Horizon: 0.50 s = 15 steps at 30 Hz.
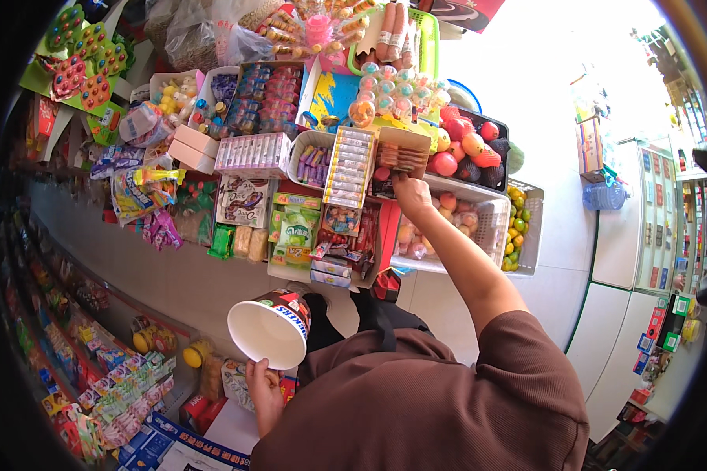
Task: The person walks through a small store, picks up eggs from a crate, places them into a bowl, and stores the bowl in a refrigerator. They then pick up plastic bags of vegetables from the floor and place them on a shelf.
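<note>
My left hand (265,385) grips the rim of a large white paper tub (271,335) bearing the Snickers name. The tub is tilted, its open mouth toward me, and its visible inside looks bare. My right hand (413,197) reaches over the display to the front of a small cardboard box (409,138) of flat brown packets (397,158). Its fingertips are partly hidden beside dark packages (383,185), so I cannot tell whether they hold anything. Just left of that box stands a tray of white-and-yellow tubes (349,168).
Crates of bagged fruit (448,226), pomegranates (446,163) and green-orange citrus (515,226) stand at the right. Lollipops (397,88) and a green basket (427,44) of sausages lie farther back. Snack shelves (94,359) line the lower left; a glass-fronted cabinet (654,206) stands right.
</note>
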Motion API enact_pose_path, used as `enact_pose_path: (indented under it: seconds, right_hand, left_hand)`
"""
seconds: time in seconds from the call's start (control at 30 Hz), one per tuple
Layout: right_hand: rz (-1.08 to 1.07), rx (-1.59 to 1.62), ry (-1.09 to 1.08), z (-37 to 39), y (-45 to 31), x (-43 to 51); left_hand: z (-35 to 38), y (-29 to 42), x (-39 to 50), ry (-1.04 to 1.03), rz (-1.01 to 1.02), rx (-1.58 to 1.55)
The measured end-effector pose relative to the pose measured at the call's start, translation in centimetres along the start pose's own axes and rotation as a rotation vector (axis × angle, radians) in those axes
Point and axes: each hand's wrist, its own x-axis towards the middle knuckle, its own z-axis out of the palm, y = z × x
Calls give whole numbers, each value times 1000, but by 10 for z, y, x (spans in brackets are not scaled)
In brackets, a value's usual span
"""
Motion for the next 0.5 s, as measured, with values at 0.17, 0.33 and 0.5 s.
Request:
enact_pose_path:
  seconds: [0.17, 0.33, 0.5]
  right_hand:
    - [-123, 252, 217, -14, -27, -33]
    - [-605, -91, -315, 2, -93, -88]
    - [-609, -108, -365, 25, -97, -84]
  left_hand:
    - [-7, -5, 0, -6, 15, -2]
    - [-1, -5, 3, 24, -35, 11]
    - [9, 3, -1, -1, -2, 5]
